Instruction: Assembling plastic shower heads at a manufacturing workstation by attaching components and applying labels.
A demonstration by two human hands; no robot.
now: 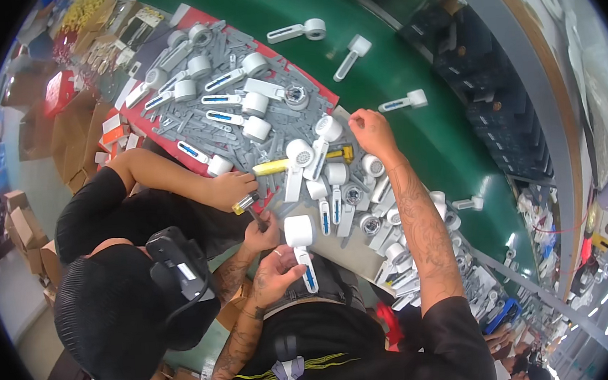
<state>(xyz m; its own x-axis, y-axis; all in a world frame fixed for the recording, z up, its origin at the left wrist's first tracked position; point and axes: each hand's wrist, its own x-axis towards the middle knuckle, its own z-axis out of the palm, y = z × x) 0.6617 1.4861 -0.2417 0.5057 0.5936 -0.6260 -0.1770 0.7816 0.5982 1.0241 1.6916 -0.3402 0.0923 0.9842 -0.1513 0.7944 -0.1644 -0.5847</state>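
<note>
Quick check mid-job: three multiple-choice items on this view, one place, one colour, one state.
1. Where is the right hand? A on cardboard boxes; B by the green belt's edge; C in a lap.
2. The stripe on the white device in the left hand is: A red; B blue; C green.
3. The left hand's fingers are: A spread flat; B closed on the white device; C off it.
Answers: B, it lies at the belt's rim; B, a blue bar shows; B, they wrap the handle.
</note>
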